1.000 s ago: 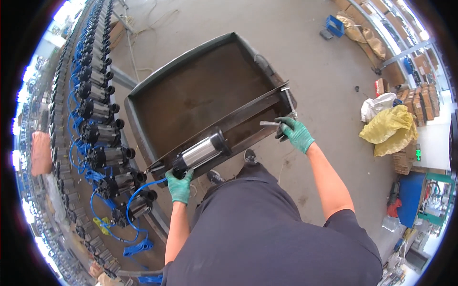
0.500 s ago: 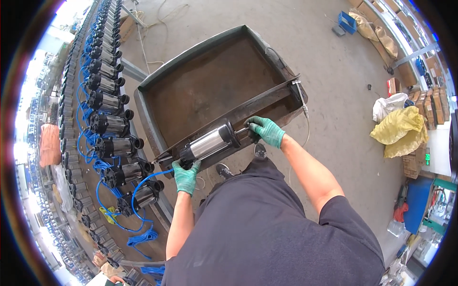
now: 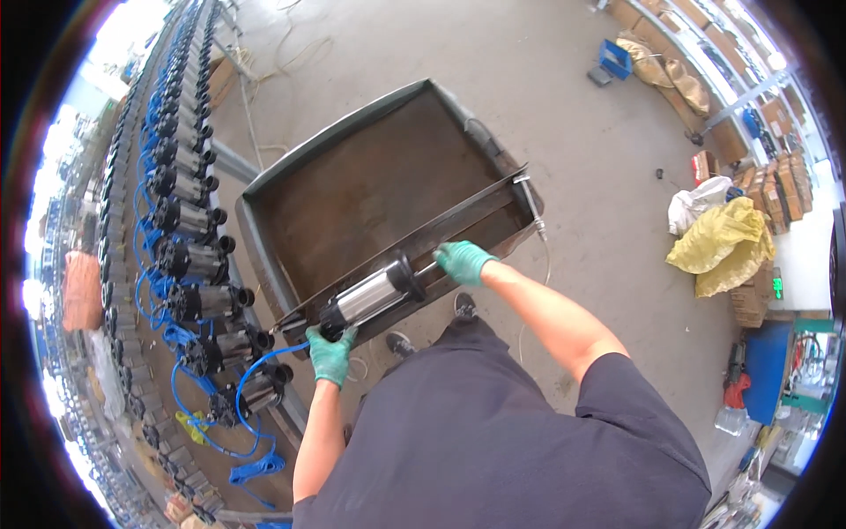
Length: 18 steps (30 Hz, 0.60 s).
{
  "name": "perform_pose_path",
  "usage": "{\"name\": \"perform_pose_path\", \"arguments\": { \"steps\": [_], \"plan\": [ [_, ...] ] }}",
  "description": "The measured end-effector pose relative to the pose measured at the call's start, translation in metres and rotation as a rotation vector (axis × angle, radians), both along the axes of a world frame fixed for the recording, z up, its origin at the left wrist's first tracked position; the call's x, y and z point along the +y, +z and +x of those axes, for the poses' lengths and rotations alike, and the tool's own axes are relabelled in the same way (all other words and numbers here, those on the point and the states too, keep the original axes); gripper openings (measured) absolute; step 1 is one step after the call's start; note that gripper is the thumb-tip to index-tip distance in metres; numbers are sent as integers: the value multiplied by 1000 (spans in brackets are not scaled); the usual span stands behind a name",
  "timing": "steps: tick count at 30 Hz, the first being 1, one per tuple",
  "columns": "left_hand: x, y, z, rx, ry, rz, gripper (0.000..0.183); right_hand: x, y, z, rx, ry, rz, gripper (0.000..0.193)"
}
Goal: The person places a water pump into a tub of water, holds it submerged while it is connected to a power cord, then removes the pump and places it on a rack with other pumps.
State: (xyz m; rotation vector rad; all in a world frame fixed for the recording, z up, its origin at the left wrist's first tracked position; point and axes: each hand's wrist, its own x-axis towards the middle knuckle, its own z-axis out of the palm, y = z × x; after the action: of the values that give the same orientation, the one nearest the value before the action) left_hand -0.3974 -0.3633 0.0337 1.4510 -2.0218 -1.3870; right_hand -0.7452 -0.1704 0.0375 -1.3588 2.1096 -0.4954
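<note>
A pump with a silver cylinder and black ends (image 3: 368, 297) lies slantwise on the dark rail across the near side of a metal tub (image 3: 388, 159). My left hand (image 3: 330, 354), in a green glove, is closed around its lower left black end, where a blue cable (image 3: 280, 353) comes out. From the pump's upper right end a thin metal rod (image 3: 426, 269) sticks out. My right hand (image 3: 465, 263), gloved in green too, has its fingers curled at the rod's outer end. The fingertips' underside is hidden.
On the left runs a long row of similar pumps (image 3: 211, 302) with blue cables. A metal fitting with a thin hose (image 3: 539, 227) sits at the tub's right corner. Yellow sacks (image 3: 727, 247), cartons (image 3: 775, 189) and a blue bin (image 3: 615, 58) are at the right.
The whole view has shifted, with the tub now lower and further left. My left hand stays on the pump. A dark piece visible under my right fingers earlier no longer shows.
</note>
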Motion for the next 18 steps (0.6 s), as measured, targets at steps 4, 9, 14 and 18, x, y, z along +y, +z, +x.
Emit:
{"name": "perform_pose_path", "arguments": {
  "steps": [4, 9, 14, 18],
  "plan": [
    [1, -4, -9, 73, -12, 35, 62, 2, -25, -4, 33, -29, 6, 41],
    [4, 3, -3, 26, 26, 19, 61, 2, 14, 8, -816, -506, 77, 30],
    [5, 3, -3, 11, 33, 16, 60, 19, 9, -9, -1189, -428, 135, 45],
    [4, 4, -4, -50, -4, -49, 66, 19, 20, -14, -1200, -407, 176, 51]
  ]
}}
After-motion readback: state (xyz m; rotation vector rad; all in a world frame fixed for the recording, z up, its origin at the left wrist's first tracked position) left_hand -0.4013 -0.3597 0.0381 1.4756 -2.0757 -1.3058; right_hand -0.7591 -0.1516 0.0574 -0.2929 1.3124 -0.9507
